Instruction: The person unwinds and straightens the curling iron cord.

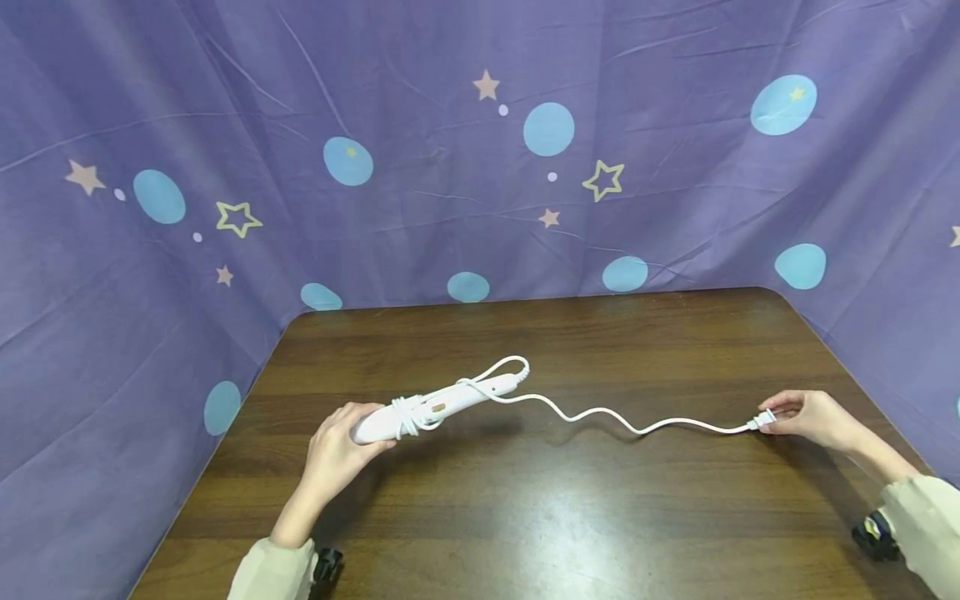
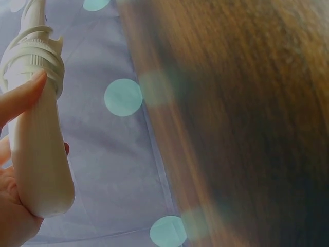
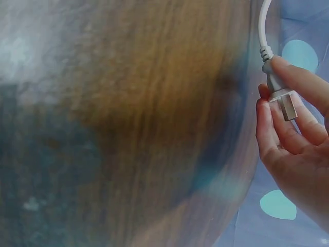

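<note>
A long white hair straightener point(image 1: 480, 392) slants above the left half of the table. My left hand point(image 1: 335, 450) grips its broad rounded end, and in the left wrist view the thumb lies along the white body point(image 2: 41, 159). Several turns of white cord point(image 1: 408, 415) wrap its middle. From the slimmer far end the cord loops back, then runs in waves to the right. There my right hand point(image 1: 821, 419) pinches the white plug point(image 1: 761, 420) between thumb and fingers. In the right wrist view the flat prongs of the plug point(image 3: 278, 86) point toward the palm.
The brown wooden table point(image 1: 570, 500) has rounded far corners and shows a bright glare near its front. A purple curtain point(image 1: 420, 100) with blue dots and stars hangs behind it and along both sides. Black wrist devices point(image 1: 875, 536) sit by the pale sleeves.
</note>
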Action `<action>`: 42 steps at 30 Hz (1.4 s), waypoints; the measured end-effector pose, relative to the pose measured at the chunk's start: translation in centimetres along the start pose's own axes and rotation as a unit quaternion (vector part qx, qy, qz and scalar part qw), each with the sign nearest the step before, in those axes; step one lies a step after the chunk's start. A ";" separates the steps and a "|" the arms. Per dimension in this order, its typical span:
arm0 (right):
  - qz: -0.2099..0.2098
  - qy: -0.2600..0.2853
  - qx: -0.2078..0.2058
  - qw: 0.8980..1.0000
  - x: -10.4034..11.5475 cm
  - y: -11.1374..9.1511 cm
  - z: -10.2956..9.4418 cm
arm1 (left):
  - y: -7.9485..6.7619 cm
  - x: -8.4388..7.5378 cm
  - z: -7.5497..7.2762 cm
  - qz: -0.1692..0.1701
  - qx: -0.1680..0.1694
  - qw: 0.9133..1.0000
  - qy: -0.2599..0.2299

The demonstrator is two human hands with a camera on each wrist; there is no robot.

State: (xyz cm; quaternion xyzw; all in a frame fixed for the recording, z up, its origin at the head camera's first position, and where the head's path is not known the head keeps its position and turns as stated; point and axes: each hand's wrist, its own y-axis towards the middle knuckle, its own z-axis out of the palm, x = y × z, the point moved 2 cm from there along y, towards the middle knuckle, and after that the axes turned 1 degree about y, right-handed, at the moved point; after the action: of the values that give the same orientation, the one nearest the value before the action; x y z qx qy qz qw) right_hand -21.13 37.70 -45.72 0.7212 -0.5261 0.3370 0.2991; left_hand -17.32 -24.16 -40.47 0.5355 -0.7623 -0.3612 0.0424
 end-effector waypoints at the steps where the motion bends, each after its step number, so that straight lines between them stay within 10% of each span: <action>1: 0.001 -0.007 0.000 1.000 -0.1 0.0 0.1 | 0.0 0.0 0.0 0.000 0.001 1.000 0.000; 20: -0.007 -0.089 -0.012 0.996 0.4 -0.2 0.1 | 0.1 -0.6 -0.1 0.006 0.005 1.000 0.004; 42: -0.103 -0.105 -0.012 0.989 8.6 3.7 4.5 | 0.3 -1.2 0.0 0.022 0.007 1.000 0.001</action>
State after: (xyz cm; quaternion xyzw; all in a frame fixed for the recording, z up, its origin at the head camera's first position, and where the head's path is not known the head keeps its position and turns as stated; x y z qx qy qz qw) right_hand -22.03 28.39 -41.20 0.7996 -0.4812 0.2204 0.2836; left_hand -17.06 -23.13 -39.87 0.5195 -0.7761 -0.3543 0.0475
